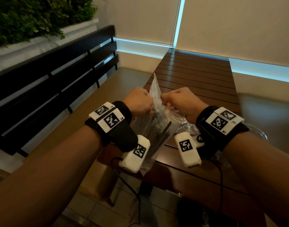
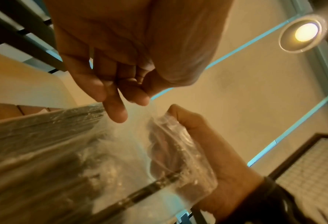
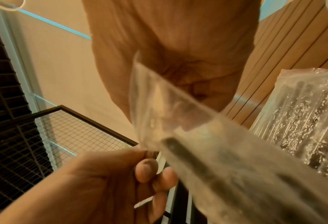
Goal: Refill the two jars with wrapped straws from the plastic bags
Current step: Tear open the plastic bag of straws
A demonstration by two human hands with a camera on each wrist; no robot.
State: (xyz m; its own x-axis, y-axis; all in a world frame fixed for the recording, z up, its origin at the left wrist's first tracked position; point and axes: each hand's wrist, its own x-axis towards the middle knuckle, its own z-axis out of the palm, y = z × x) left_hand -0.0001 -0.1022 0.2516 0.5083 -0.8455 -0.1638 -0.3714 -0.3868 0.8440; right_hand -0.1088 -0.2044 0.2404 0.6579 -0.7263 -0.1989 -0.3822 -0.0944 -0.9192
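Observation:
A clear plastic bag [image 1: 157, 128] full of black wrapped straws hangs over the near edge of the wooden slatted table [image 1: 197, 76]. My left hand [image 1: 148, 104] and right hand [image 1: 166, 99] each pinch one side of the bag's top, fists close together, with the plastic stretched between them. The left wrist view shows the left hand's fingers [image 2: 119, 112] on the bag [image 2: 63, 151] and the right hand [image 2: 207, 144] curled round crumpled plastic. A second bag of straws [image 3: 303, 121] lies on the table under my right hand. A clear glass rim [image 1: 258, 133], perhaps a jar, shows behind my right wrist.
A black slatted bench back [image 1: 58, 76] runs along the left, with a planter of green plants [image 1: 34, 17] behind it. Black cables [image 1: 124, 177] hang below my wrists. A wire mesh panel [image 3: 72, 133] stands to one side.

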